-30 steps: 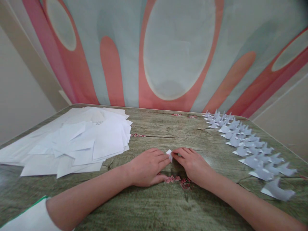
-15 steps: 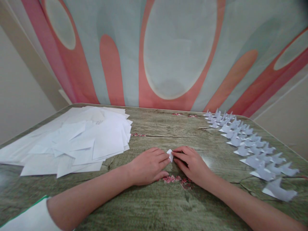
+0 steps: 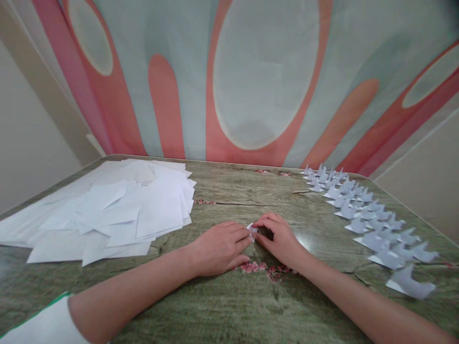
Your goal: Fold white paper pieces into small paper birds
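A small piece of folded white paper lies on the table between my two hands. My left hand rests flat on the tabletop, its fingertips against the left edge of the paper and its thumb lying apart, nearer me. From the other side, the thumb and index finger of my right hand pinch the paper. My fingers cover part of it, so its full shape is hidden.
Loose sheets of white paper lie in a spread pile on the left of the wood-patterned table. Several folded white paper birds stand in rows along the right. A patterned backdrop hangs behind the table's far edge.
My right hand has shifted slightly left, with its index finger arched higher and its fingertips now over the paper. My left hand has barely moved.
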Demonstrator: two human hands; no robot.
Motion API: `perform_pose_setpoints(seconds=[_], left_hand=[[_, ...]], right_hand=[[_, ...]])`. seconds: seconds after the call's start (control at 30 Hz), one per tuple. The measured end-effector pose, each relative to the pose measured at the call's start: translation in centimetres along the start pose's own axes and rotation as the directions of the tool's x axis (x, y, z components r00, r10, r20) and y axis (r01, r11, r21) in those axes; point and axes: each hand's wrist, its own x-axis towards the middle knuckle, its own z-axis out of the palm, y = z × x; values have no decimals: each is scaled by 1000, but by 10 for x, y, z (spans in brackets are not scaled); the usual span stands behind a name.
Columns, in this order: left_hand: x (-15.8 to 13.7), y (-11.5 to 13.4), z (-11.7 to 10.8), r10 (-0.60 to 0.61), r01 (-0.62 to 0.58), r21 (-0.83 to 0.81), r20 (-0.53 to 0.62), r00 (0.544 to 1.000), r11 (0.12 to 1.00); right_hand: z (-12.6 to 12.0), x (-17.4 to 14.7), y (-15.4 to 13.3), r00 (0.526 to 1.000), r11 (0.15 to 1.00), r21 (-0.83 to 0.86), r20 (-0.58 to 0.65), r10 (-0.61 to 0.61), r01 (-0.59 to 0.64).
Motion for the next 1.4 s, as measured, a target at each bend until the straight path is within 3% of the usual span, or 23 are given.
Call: perform_pose_setpoints(seconds=[0.33, 0.6, 0.7, 0.8, 0.97, 1.07, 1.2, 1.3, 1.4], left_hand=[[-2, 2, -3, -20, 20, -17, 29, 999, 1000], [1, 3, -3, -151, 154, -171, 30, 988, 973], [4, 2, 0, -306, 286, -299, -21, 952, 910], [10, 0, 5, -453, 392, -356, -106, 885, 848], [26, -11, 10, -510, 458, -362, -60, 858, 812], [36, -23, 11, -547, 504, -461, 48, 836, 730], [46, -35, 12, -539, 492, -687, 171, 825, 534], [51, -39, 13, -533, 440, -804, 186, 825, 400], [55, -40, 16, -540, 379, -862, 153, 827, 336]], right_hand=[[1, 5, 1, 1000, 1000, 19, -1, 16, -16], [2, 5, 1, 997, 999, -8, -64, 39, -40], [2, 5, 0, 997, 999, 13, -58, 49, -48], [1, 5, -1, 996, 998, 33, -65, 61, -59], [0, 3, 0, 996, 997, 53, -66, 51, -47], [-1, 2, 1, 997, 997, 63, -59, 40, -37], [-3, 2, 1, 998, 995, 92, -46, 36, -31], [-2, 3, 3, 997, 990, 132, -51, 60, -53], [-3, 3, 4, 993, 972, 218, -62, 100, -84]])
